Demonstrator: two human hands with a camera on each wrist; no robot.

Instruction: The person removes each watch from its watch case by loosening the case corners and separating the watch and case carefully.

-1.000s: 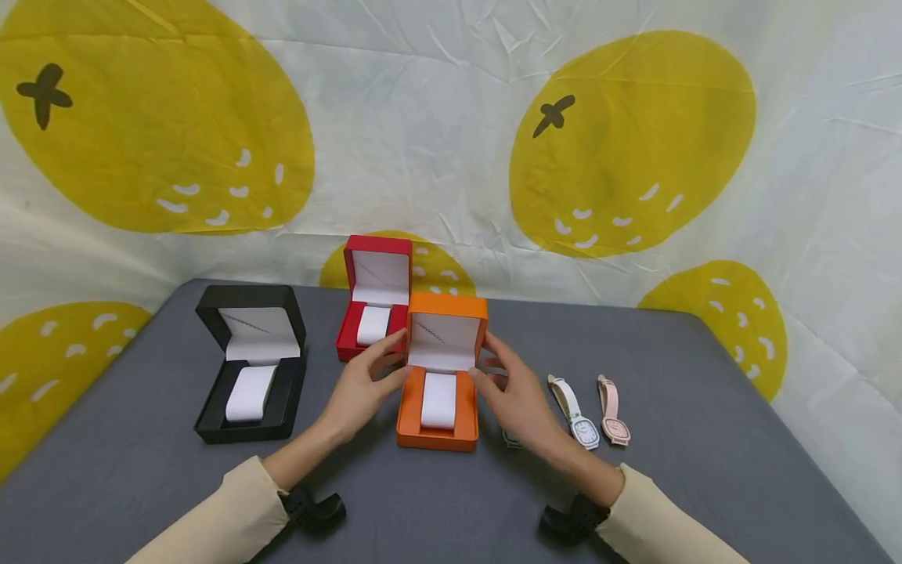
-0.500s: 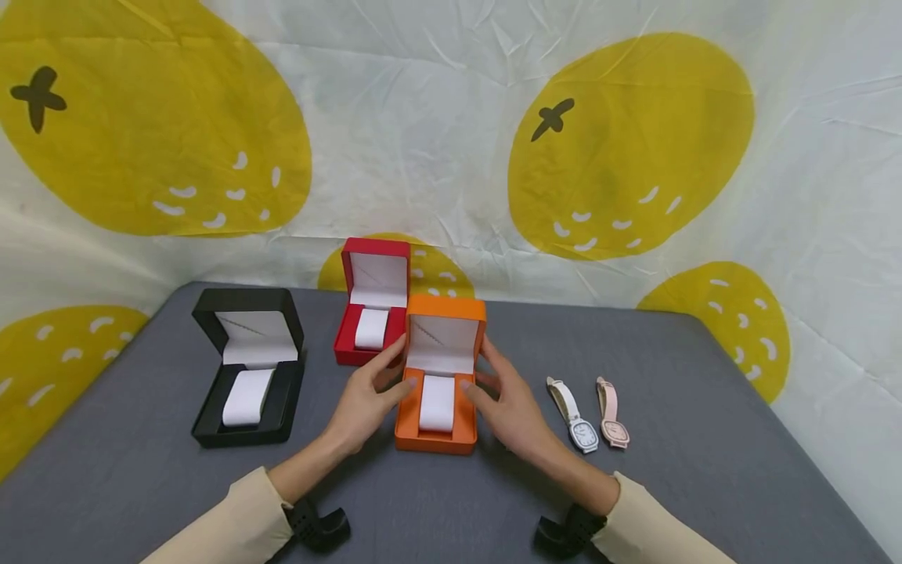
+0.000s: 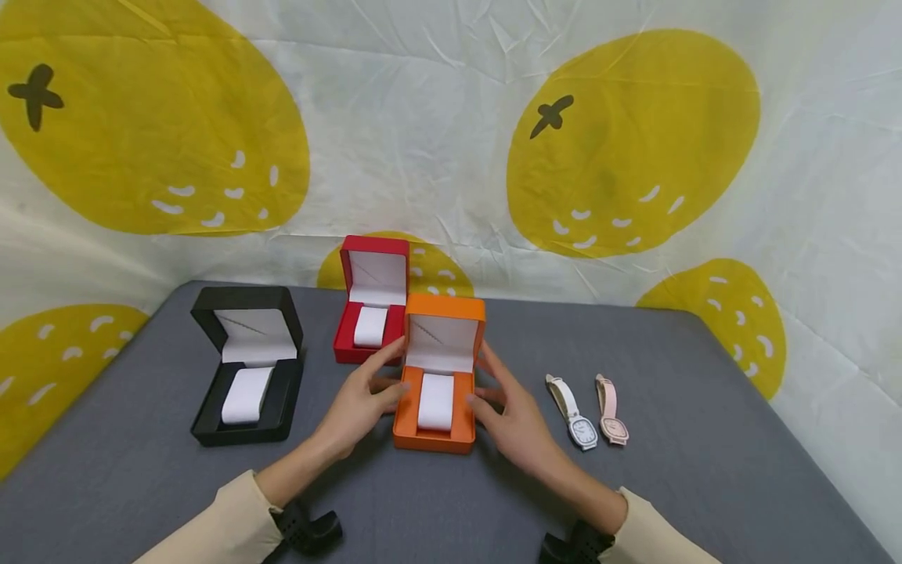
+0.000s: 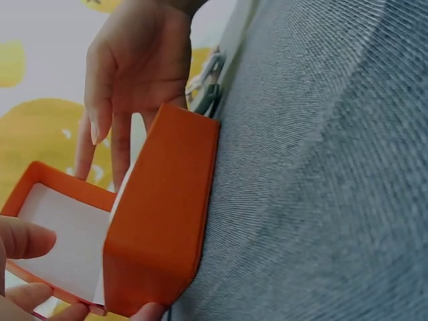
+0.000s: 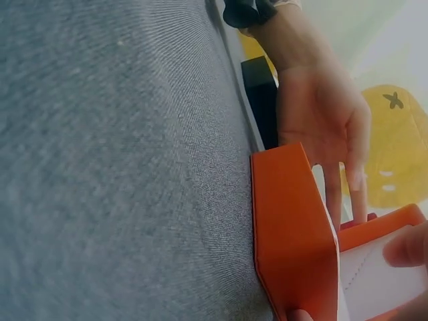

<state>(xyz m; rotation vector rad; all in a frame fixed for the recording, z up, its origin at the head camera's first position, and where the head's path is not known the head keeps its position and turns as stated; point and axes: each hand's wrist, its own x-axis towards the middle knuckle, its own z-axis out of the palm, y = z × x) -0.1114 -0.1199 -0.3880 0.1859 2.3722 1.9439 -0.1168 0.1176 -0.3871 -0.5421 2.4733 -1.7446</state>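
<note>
An orange watch box point(image 3: 433, 444) stands with its lid raised on the grey table, a white cushion point(image 3: 436, 402) inside. My left hand point(image 3: 355, 409) lies along the box's left side, fingers extended and thumb at the edge. On the opposite side, my right hand point(image 3: 520, 427) mirrors it, its straight fingers reaching behind toward the lid. In the left wrist view the right hand's palm faces the box, and a dark green strap point(image 4: 208, 98) shows behind the box. That green item is hidden in the head view.
To the left an open black watch box point(image 3: 278, 407) holds a white cushion. An open red watch box point(image 3: 378, 244) stands behind, partly covered by the orange one. A white watch point(image 3: 582, 432) and a pink watch point(image 3: 615, 430) lie at right. A patterned curtain point(image 3: 423, 141) hangs behind.
Both thumbs came over the box's front, then drew back to its sides. The box has stayed nearly in place. The green item by the right hand has gone out of sight.
</note>
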